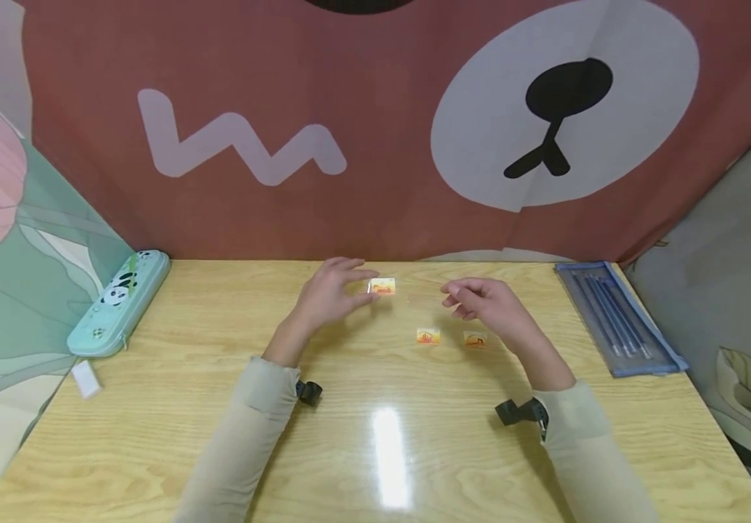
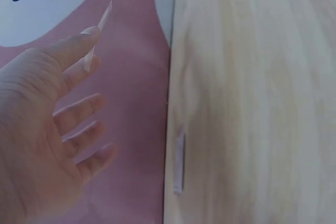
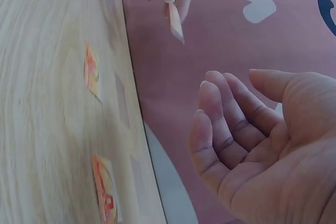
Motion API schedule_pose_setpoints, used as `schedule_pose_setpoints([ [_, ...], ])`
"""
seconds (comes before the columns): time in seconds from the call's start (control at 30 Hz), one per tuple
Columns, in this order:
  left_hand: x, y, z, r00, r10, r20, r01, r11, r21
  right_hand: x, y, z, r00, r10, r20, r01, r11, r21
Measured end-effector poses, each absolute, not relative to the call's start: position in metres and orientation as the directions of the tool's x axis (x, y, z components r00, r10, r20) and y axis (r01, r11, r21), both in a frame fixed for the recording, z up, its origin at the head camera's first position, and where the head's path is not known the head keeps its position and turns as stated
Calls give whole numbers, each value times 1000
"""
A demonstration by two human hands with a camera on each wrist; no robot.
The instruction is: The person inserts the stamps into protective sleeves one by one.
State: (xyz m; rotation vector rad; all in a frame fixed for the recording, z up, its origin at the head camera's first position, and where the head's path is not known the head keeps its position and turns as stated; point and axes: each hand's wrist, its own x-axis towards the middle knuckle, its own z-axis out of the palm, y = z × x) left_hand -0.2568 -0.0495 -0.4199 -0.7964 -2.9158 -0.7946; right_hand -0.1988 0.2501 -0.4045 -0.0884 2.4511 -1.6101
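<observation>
In the head view my left hand (image 1: 334, 292) is raised near the table's back edge and pinches a small yellow-and-orange picture card (image 1: 383, 285) between thumb and fingertips. That card (image 2: 98, 38) shows edge-on in the left wrist view, the other fingers spread below it. My right hand (image 1: 485, 303) hovers to the right with loosely curled fingers and nothing in them. Its palm and bent fingers (image 3: 231, 129) show in the right wrist view. Two similar cards lie on the table below the hands, one left (image 1: 428, 336) and one right (image 1: 476, 339).
A mint panda pencil case (image 1: 118, 303) lies at the left, a white eraser-like block (image 1: 86, 379) beside it. At the right is a blue-edged mesh pouch (image 1: 620, 319) holding several pens. A printed cloth (image 1: 388, 218) hangs behind the wooden table (image 1: 323, 465).
</observation>
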Motion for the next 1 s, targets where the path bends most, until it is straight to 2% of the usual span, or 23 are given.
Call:
schedule_pose_setpoints([
  [0.17,-258,-54,-429,-873,467,138,476,759,444,-197,255,-410,-977,-163,-137,62,401,-914],
  [0.4,-260,-58,-442,-878,477,54,462,811,359,-195,260,-416,-973,-172,-153,72,402,-913],
  [0.63,-261,-55,-445,-915,403,-13,382,875,297,-195,261,-419,-970,-184,-159,76,393,-916],
  [0.77,-261,-54,-445,-914,400,-67,376,897,231,-195,259,-416,-969,-198,-149,60,397,-916],
  [1.0,-260,-55,-445,-911,402,-88,376,900,219,-193,258,-416,-959,-206,-194,93,418,-904],
])
